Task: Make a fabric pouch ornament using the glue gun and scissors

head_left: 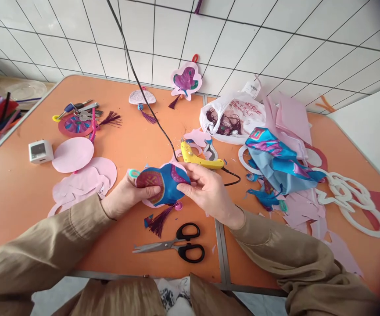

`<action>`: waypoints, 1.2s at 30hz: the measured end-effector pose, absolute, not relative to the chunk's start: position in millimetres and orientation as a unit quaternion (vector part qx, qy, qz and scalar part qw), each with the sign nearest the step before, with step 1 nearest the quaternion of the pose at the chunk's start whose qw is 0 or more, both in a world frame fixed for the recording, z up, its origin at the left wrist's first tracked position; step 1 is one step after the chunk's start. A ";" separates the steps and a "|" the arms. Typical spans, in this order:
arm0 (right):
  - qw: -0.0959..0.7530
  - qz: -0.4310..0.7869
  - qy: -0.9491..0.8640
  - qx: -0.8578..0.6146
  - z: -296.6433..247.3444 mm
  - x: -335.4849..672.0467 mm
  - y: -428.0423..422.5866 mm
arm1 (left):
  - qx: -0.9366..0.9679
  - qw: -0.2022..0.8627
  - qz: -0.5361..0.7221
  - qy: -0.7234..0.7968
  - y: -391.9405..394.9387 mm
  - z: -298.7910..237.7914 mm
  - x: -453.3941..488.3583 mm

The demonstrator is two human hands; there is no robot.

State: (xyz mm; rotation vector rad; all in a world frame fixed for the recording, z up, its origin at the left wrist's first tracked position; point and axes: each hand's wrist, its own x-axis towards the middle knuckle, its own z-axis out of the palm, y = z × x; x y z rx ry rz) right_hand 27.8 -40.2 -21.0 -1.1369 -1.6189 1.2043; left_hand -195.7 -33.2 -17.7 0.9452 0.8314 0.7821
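Between my two hands is a tasselled fabric ornament (168, 188), blue, red and purple on a pink backing. My left hand (124, 193) pinches its left side, thumb on the front, close to a small green loop. At the right edge, my right hand (208, 189) grips it with thumb and fingers. From its lower edge hang a pink bead and a dark purple tassel (159, 221). Just below lie black-handled scissors (180, 245), blades pointing left. A yellow hot glue gun (198, 157) rests beyond my right hand.
Pink felt pieces (74, 156) and a white charger (40, 151) lie at left, near keys (84, 115). On the right are a plastic bag (252, 109) of tassels, blue patterned cloth (282, 162) and white rings (357, 193). A black cable (137, 79) crosses the view.
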 end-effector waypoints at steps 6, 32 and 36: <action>0.442 0.301 -0.711 -0.457 -14.3 31.4 -42.7 | 0.496 0.651 0.378 0.433 -32.3 -12.9 -198.1; 0.108 0.336 -0.879 -0.321 33.8 56.5 -80.7 | 0.388 0.706 0.460 0.373 -34.2 -10.0 -199.1; -0.072 0.251 -0.917 -0.302 22.4 55.4 -100.1 | 0.290 0.701 0.510 0.406 -30.4 -18.3 -199.6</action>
